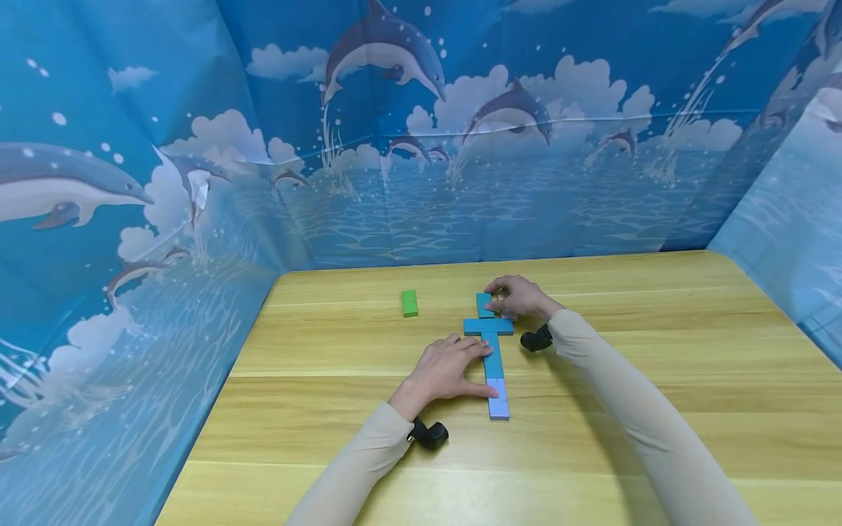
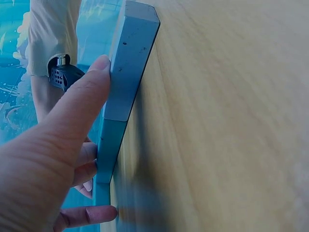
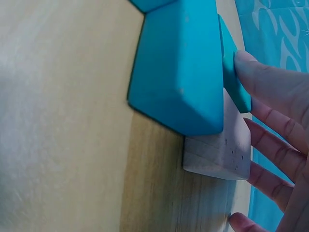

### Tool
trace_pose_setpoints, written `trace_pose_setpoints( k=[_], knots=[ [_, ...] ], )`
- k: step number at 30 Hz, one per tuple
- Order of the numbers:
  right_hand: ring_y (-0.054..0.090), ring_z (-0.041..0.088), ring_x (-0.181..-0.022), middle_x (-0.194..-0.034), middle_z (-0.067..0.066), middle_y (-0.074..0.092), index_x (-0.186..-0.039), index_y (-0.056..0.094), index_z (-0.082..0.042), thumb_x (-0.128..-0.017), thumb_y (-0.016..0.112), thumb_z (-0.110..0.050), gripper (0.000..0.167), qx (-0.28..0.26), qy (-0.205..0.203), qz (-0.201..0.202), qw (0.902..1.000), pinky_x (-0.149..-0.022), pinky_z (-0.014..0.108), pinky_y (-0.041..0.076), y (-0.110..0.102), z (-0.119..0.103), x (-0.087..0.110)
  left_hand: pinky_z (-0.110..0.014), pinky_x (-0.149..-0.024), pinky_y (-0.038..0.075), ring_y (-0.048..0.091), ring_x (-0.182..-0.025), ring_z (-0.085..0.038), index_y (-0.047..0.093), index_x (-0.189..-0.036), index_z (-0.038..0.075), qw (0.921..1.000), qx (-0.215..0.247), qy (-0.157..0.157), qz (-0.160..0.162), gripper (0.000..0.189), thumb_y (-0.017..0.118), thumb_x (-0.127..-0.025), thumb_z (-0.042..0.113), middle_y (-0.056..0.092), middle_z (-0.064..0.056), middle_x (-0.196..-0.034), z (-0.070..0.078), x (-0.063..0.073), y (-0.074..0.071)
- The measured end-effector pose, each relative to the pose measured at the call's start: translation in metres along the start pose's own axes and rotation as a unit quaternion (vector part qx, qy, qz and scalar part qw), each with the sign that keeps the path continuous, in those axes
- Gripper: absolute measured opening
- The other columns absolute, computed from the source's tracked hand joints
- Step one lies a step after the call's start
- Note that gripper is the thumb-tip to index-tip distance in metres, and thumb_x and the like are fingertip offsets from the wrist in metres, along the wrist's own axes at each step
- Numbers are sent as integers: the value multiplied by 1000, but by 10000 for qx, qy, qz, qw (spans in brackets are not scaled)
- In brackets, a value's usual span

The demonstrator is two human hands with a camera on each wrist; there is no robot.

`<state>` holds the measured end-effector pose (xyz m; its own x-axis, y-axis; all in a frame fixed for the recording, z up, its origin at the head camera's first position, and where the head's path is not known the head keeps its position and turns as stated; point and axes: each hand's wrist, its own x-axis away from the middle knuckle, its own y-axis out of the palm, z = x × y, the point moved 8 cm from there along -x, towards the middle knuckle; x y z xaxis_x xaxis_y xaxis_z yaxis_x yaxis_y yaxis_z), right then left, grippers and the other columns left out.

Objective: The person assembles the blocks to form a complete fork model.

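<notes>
Toy blocks form a cross shape on the table. A lilac block point(image 1: 499, 408) is at its near end, then a long blue block point(image 1: 492, 363), a blue crosswise block point(image 1: 488, 326) and a short blue block point(image 1: 484, 299) at the far end. My left hand point(image 1: 446, 367) spreads along the left side, its straight thumb touching the lilac block and fingertips at the long blue block. At the far end my right hand point(image 1: 520, 296) pinches the short blue block with bent fingers. Beneath that hand a pale wooden block point(image 3: 215, 157) sits beside the crosswise block, mostly hidden in the head view.
A green block point(image 1: 409, 303) lies apart at the far left of the wooden table point(image 1: 316, 409). Black wrist cameras sit under both wrists, the right one point(image 1: 536, 339) close to the blocks. Blue dolphin-print sheeting point(image 1: 427, 212) rises behind the table and along its sides.
</notes>
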<state>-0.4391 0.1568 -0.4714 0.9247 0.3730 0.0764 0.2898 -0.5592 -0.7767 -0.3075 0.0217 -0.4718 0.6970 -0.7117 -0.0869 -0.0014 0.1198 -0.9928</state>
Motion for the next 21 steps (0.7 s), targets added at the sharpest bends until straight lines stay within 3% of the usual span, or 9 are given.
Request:
trace_pose_setpoints(
  k=[9, 21],
  knots=[
    [56, 23, -84, -107, 10, 61, -122, 61, -5, -88, 70, -29, 43, -16, -22, -14, 10000, -87, 48, 40, 1, -1, 1, -33, -89, 44, 48, -116, -16, 49, -140, 27, 10000, -9, -12, -48, 84, 47, -75, 80, 47, 8, -140, 0, 0, 1],
    [55, 26, -90, -112, 11, 60, -122, 61, -5, -87, 70, -29, 43, -24, -7, 14, 10000, -87, 47, 40, 1, -1, 2, -34, -91, 44, 46, -120, -18, 49, -140, 27, 10000, 1, -11, -77, 84, 48, -75, 80, 46, 8, -140, 1, 0, 0]
  ],
)
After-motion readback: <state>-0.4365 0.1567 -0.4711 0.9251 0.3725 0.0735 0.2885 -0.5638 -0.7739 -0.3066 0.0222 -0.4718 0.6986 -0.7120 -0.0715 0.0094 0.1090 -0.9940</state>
